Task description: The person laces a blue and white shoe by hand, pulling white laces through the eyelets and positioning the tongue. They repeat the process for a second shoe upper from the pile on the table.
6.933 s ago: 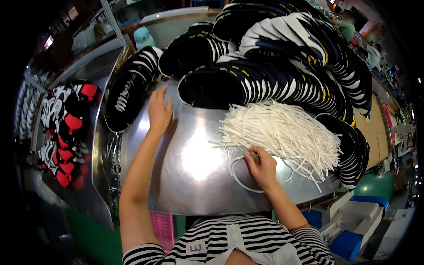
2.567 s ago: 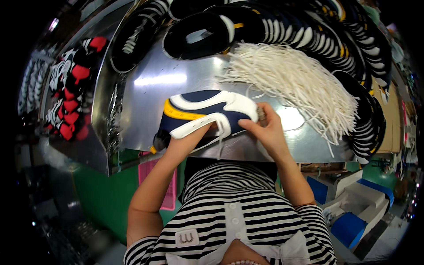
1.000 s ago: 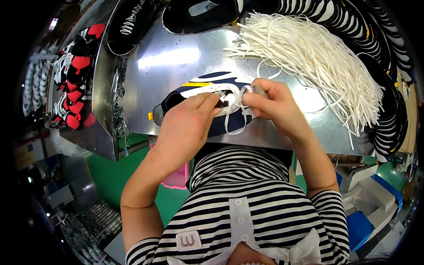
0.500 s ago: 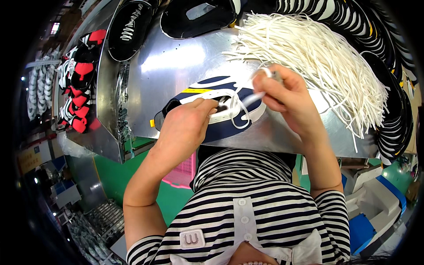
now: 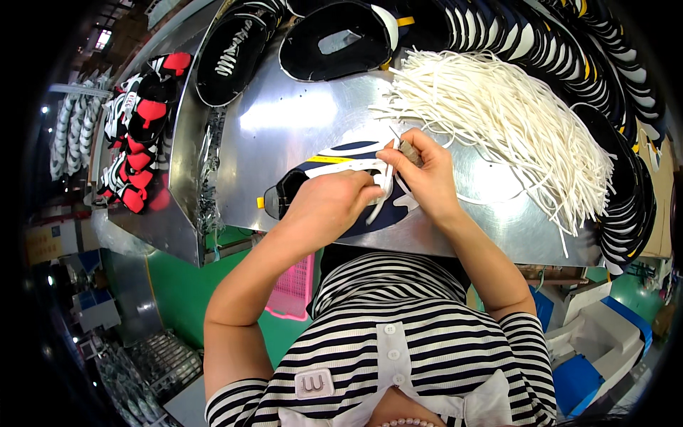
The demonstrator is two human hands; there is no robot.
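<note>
Navy, white and yellow panels make up the low sneaker upper (image 5: 384,219), which lies on the shiny metal table (image 5: 277,146) at the person's front edge. Its toe end points to the right, and its dark heel end, with a small yellow tab (image 5: 260,203), to the left. A yellow strip runs along its far side, next to white overlays; its lacing opening is partly covered by the left hand (image 5: 331,203). That hand's fingers bend over the opening; whether they pinch its edge or anything else is hidden. The right hand (image 5: 425,174) pinches a white lace (image 5: 379,206) between thumb and forefinger above the opening, with a small grey-brown object (image 5: 409,151) also against its fingers. Beyond lies a thick heap of loose white laces (image 5: 498,128).
</note>
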